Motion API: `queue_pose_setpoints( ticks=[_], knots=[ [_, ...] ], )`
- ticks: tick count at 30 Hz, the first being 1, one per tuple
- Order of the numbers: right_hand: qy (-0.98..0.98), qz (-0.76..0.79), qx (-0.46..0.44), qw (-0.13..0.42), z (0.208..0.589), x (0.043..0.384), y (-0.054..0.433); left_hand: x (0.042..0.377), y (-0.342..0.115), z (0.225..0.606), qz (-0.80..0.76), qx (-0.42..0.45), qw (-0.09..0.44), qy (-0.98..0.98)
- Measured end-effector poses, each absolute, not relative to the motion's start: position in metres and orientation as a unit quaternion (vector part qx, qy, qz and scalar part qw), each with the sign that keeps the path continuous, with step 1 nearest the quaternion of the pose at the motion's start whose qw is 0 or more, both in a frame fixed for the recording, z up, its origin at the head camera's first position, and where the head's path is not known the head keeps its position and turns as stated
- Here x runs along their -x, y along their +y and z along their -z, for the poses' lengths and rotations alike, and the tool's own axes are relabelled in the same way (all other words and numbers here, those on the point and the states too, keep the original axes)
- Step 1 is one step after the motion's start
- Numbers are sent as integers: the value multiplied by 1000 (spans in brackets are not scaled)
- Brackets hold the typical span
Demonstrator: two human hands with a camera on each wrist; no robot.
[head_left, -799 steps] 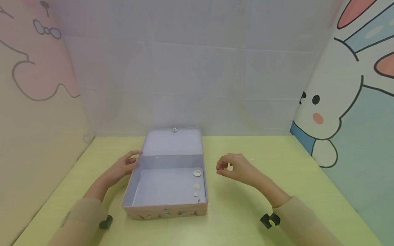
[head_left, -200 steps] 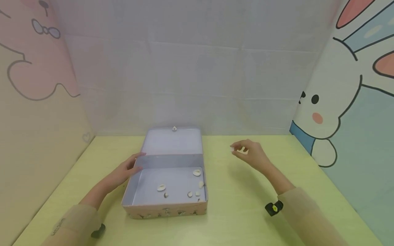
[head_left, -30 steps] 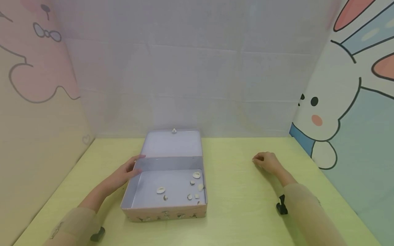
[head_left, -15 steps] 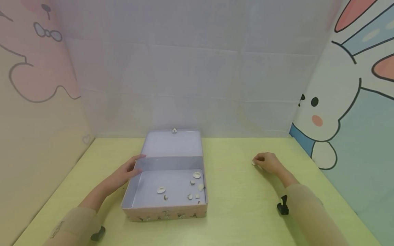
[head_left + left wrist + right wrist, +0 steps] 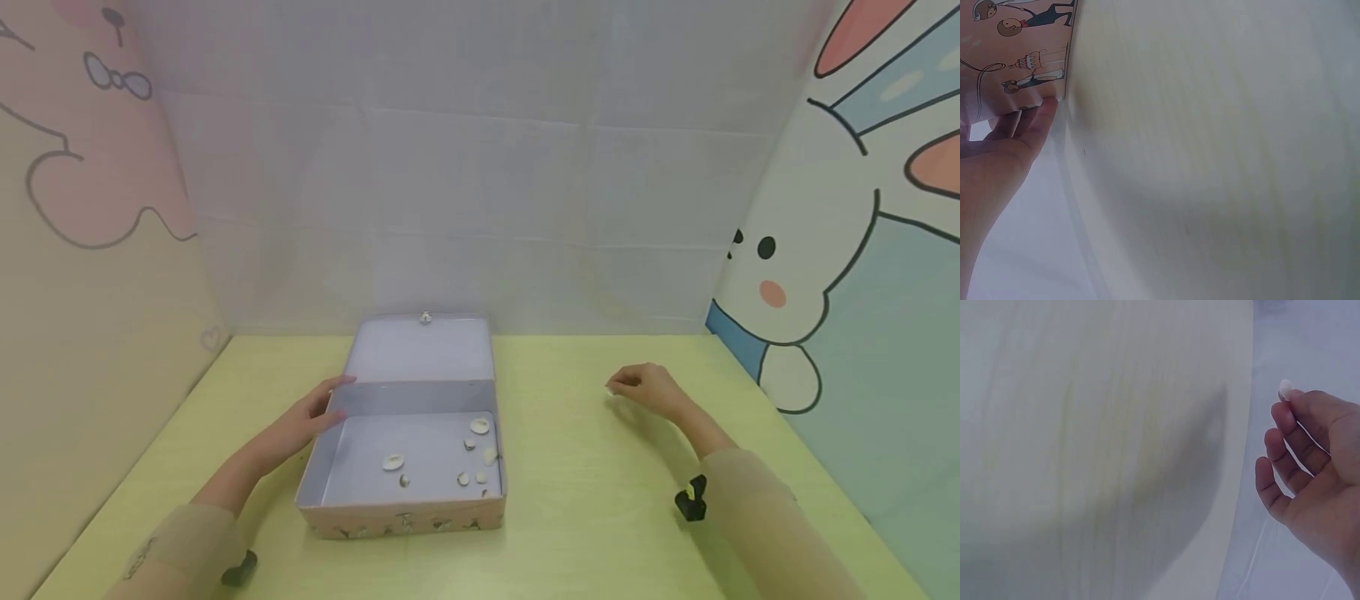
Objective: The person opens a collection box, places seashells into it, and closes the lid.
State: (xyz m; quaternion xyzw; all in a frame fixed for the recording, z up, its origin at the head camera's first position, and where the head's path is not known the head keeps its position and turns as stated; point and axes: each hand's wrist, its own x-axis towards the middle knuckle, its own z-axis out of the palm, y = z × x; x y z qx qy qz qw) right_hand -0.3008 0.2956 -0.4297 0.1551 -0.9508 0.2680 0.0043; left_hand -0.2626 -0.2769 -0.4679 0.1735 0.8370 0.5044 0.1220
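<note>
An open tin box [image 5: 405, 515] with a pale inside and a pink patterned front sits left of the middle. Its hinged lid [image 5: 420, 346] leans back. Several small seashells [image 5: 393, 462] lie on its floor, mostly along the right side, among them a larger white one [image 5: 479, 426]. My left hand [image 5: 300, 421] holds the box's back left corner, with the thumb at the rim and fingers bent round the patterned outer wall [image 5: 1016, 62]. Right of the box, my right hand [image 5: 651, 390] pinches a small white seashell [image 5: 1285, 389] between thumb and forefinger, low over the table.
The pale yellow table [image 5: 570, 500] runs back to a white sheet wall [image 5: 480, 167]. Side panels with cartoon animals, such as a rabbit [image 5: 802, 250], stand left and right. Dark camera mounts hang under both sleeves.
More seashells lie in the box than 26.6 seconds ago. Within the last second my right hand has risen slightly and shifted left with a seashell. The left hand stays put.
</note>
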Motion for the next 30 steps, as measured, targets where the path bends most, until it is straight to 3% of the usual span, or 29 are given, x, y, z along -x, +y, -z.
queue_pose_setpoints(
  ticks=[15, 30],
  knots=[
    [-942, -283, -182, -2, 402, 283, 258, 263, -276, 467, -505, -174, 118, 837],
    [-923, -316, -216, 49, 389, 258, 209, 266, -277, 467, -509, -173, 123, 834]
  ],
)
